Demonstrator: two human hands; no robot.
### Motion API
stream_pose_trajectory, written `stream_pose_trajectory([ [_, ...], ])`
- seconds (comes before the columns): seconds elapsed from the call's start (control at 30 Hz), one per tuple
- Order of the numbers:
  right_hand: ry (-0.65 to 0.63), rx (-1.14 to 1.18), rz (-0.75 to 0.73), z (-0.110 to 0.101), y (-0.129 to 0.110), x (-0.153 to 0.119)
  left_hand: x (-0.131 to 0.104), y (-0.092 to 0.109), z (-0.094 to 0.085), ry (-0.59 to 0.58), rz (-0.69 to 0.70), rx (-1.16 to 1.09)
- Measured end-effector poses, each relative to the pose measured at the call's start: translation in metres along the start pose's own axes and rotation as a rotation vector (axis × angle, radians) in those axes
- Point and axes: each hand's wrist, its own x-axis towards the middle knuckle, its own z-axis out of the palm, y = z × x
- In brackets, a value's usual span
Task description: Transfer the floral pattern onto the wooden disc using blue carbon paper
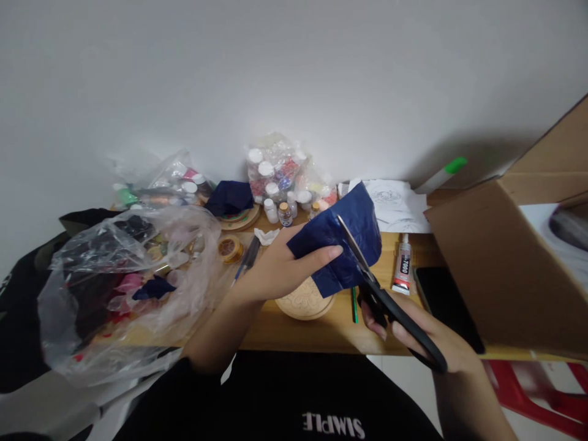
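My left hand (280,269) pinches a dark blue piece of fabric (361,211) by its left side, thumb on top; I cannot see the fingers beneath. Black-handled scissors (407,321) are in my right hand (429,343), fingers through the loops. Their blades lie across the fabric from its lower right edge, pointing up and left. Under the fabric, a round wooden disc (305,306) with a drawn pattern rests on the table, partly covered. Just right of the disc lies a green pencil (354,305).
A clear plastic bag (184,226) of small craft pieces spreads at the left. Bagged bottles (271,171) stand along the wall. At the right are a glue tube (403,266), a black phone (443,300) and a cardboard box (500,269). Drawn paper sheets (395,196) lie behind.
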Motion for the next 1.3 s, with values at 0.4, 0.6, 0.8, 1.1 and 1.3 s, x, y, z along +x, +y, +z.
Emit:
stream_pose_trajectory([
  [0.4, -0.023, 0.127, 0.014, 0.0, 0.007, -0.004, 0.0, 0.001, -0.001, -0.001, -0.007, 0.01],
  [0.6, 0.031, 0.099, 0.033, 0.003, 0.005, -0.005, -0.001, 0.002, -0.001, 0.005, -0.028, 0.005],
  [0.8, 0.034, 0.035, 0.042, 0.001, -0.002, -0.002, -0.001, 0.0, -0.001, 0.004, -0.005, -0.004],
  [1.1, 0.028, -0.009, 0.015, 0.001, -0.006, 0.002, 0.001, -0.002, 0.0, -0.028, 0.028, -0.017],
  [1.3, 0.014, -0.041, -0.021, -0.002, -0.005, 0.003, 0.002, -0.003, 0.001, -0.044, 0.047, -0.061],
])
